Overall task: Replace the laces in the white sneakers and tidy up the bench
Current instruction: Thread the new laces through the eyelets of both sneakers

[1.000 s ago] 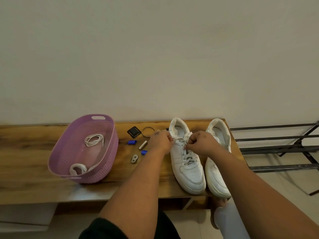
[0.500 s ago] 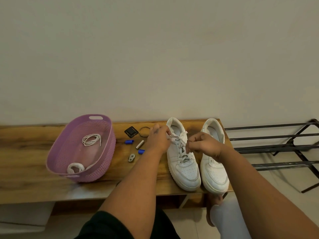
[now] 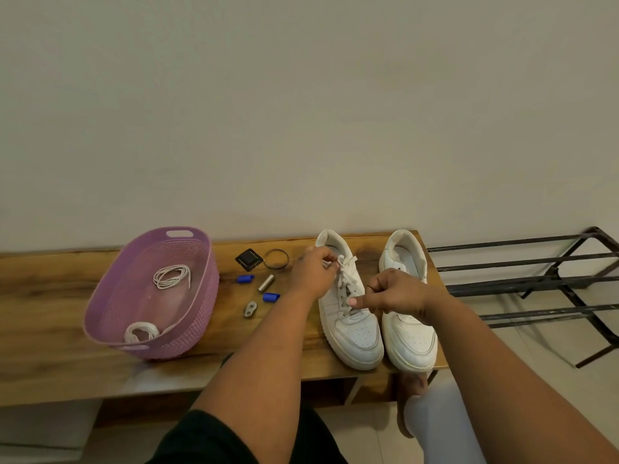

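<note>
Two white sneakers stand side by side on the wooden bench (image 3: 50, 296), toes toward me. The left sneaker (image 3: 355, 333) carries a white lace (image 3: 345, 279) through its eyelets. My left hand (image 3: 313, 272) pinches the lace end near the shoe's collar. My right hand (image 3: 392, 294) is curled over the middle of the lacing and pinches the lace there. The right sneaker (image 3: 410, 339) shows no lace; my right hand hides part of its tongue.
A purple plastic basket (image 3: 201, 316) on the left holds two coiled white laces (image 3: 170, 276). Between basket and shoes lie a black square piece (image 3: 248, 259), a metal ring (image 3: 276, 258), two blue clips (image 3: 245, 279), a metal cylinder (image 3: 266, 283) and a metal tag (image 3: 250, 309). A black metal rack (image 3: 522, 283) stands right.
My right hand has moved down and toward me along the lacing, away from the left hand. The view has shifted slightly. My left hand stays at the collar.
</note>
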